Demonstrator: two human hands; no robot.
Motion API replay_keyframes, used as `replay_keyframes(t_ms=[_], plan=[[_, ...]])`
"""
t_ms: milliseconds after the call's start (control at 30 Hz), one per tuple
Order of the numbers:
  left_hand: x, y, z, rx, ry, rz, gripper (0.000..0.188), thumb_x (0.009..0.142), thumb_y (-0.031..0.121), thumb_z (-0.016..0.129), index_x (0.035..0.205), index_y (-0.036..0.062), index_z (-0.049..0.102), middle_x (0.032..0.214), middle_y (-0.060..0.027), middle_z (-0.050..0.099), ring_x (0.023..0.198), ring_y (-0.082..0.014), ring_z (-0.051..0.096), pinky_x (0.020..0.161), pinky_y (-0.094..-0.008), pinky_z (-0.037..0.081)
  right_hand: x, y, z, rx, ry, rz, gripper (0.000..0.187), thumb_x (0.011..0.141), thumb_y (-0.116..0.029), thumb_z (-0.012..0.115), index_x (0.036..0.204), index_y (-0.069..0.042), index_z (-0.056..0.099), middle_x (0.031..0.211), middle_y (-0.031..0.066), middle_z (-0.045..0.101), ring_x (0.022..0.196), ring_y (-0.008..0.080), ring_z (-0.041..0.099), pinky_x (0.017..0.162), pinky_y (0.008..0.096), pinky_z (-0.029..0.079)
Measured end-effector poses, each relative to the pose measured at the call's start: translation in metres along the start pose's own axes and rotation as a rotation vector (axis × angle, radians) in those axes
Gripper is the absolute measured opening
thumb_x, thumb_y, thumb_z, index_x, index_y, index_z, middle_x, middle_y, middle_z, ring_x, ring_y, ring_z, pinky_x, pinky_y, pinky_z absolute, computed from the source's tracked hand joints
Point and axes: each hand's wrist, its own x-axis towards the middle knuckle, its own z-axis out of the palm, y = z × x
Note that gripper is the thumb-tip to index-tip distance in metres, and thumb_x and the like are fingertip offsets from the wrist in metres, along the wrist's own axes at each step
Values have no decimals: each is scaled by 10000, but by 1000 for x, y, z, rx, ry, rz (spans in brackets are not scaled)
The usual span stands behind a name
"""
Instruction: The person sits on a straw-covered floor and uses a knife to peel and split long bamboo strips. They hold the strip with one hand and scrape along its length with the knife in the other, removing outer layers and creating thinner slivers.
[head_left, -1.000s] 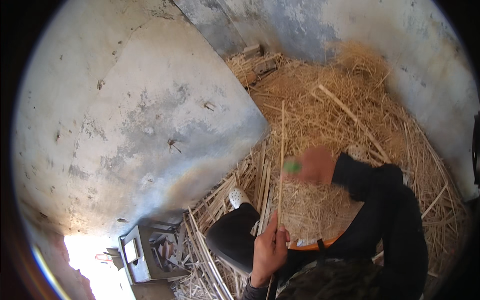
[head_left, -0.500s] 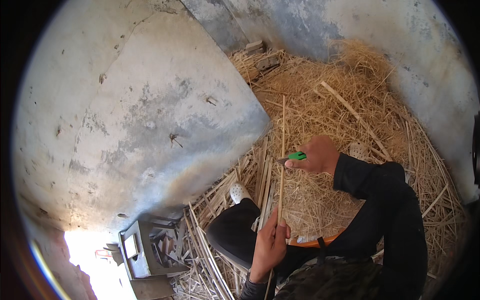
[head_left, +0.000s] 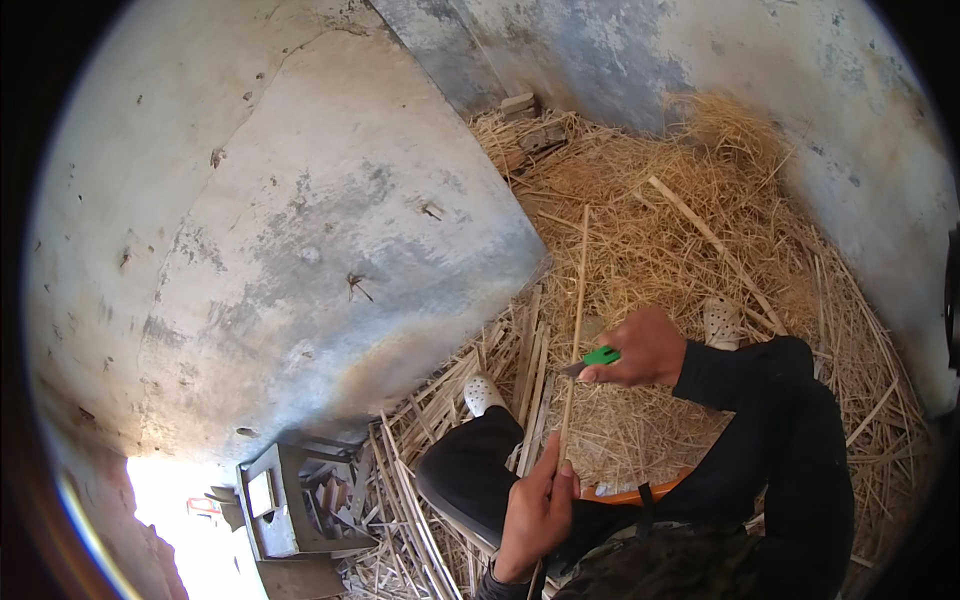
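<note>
My left hand [head_left: 538, 515] is closed around the lower part of a long, thin strip of wood or bamboo [head_left: 581, 270]. The strip points away from me, with its far tip over the shavings. In my closed right hand [head_left: 645, 345] is a green-handled knife [head_left: 602, 356]. Its dark blade lies against the strip, some way beyond my left hand. The strip's near end runs down past my left wrist toward the lower edge.
Curled shavings [head_left: 690, 230] cover the ground ahead, with a longer flat slat [head_left: 715, 245] on top. Loose strips [head_left: 525, 370] lie beside my left shoe [head_left: 484, 394]. A weathered wall [head_left: 330, 220] rises at left, above a wooden stool-like frame [head_left: 300, 500].
My right hand and the knife have slid along the strip toward my left hand. The strip's far end has shifted slightly right; my left hand keeps its grip.
</note>
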Motion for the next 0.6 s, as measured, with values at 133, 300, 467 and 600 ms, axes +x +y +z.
replay_keyframes(t_ms=[133, 300, 467, 600], plan=[[-12, 2, 7, -8, -37, -6, 427, 973, 79, 451, 1362, -87, 388, 673, -56, 558, 594, -94, 525, 571, -227, 448, 23, 93, -10, -196, 19, 351, 798, 827, -796, 358, 478, -105, 549, 363, 16, 299, 314, 149, 313, 331, 352, 228], [-14, 2, 4, 30, 13, 24, 428, 972, 75, 453, 1368, -76, 386, 666, -60, 555, 588, -104, 529, 568, -236, 451, 5, 24, 6, 4, 95, 54, 808, 828, -807, 328, 438, -104, 414, 393, -4, 247, 336, 149, 268, 346, 375, 224], [-32, 11, 5, -36, -149, -107, 443, 980, 92, 431, 1380, -87, 370, 703, -5, 520, 668, -64, 479, 631, -203, 406, 38, 124, -36, -190, 144, 511, 791, 839, -809, 282, 458, -121, 358, 428, -18, 232, 377, 139, 216, 378, 368, 191], [-33, 8, 2, -359, -155, -120, 430, 992, 121, 419, 1370, -80, 387, 687, -8, 506, 631, -70, 468, 615, -206, 403, 25, 192, -65, -93, 267, 710, 774, 856, -796, 258, 453, -139, 331, 454, -49, 192, 391, 111, 184, 383, 320, 162]])
